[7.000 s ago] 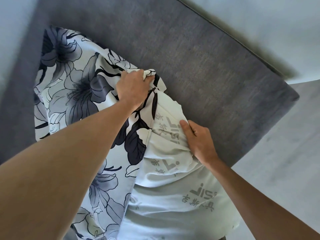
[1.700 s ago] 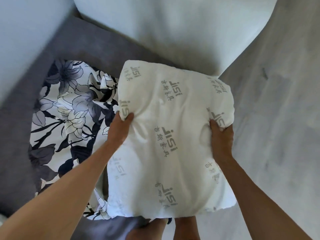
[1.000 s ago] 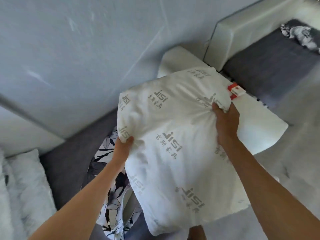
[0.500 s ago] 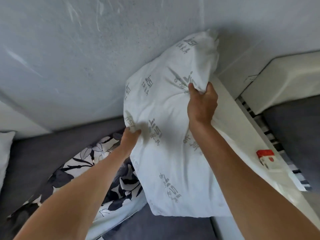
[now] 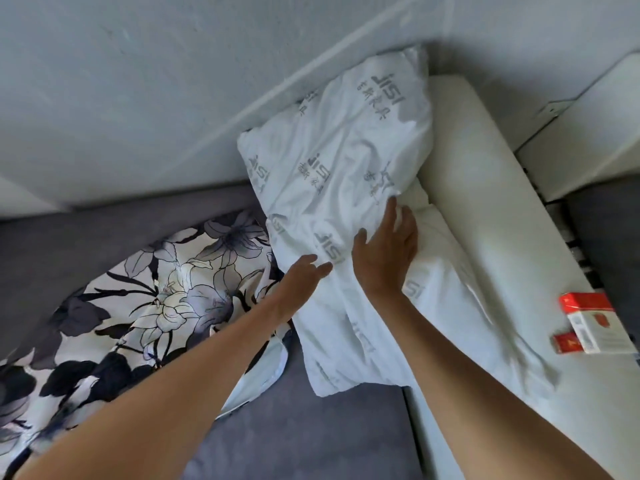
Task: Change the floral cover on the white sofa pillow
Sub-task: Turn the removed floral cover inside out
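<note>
- The white sofa pillow (image 5: 346,188), bare and printed with grey logos, leans in the corner where the grey seat (image 5: 294,427) meets the wall (image 5: 173,81) and the white armrest (image 5: 485,216); its lower end lies on the seat and partly over the armrest.
- The floral cover (image 5: 166,299) lies crumpled on the seat just left of the pillow, its edge touching the pillow's lower left side.
- The left hand (image 5: 304,275) reaches forward from a straight, outstretched forearm; its fingers are extended with the grip apart, the tips at the pillow's left edge. Whether they actually touch the fabric cannot be told.
- The right hand (image 5: 384,251) is stretched out over the pillow's middle, palm down, fingers spread and straight, grip apart and holding nothing; the fingertips lie at or just above the cloth.
- Both forearms run in from the bottom of the view, close together and nearly parallel near the wrists.
- A red and white box (image 5: 592,323) rests on the armrest, well right of the pillow.
</note>
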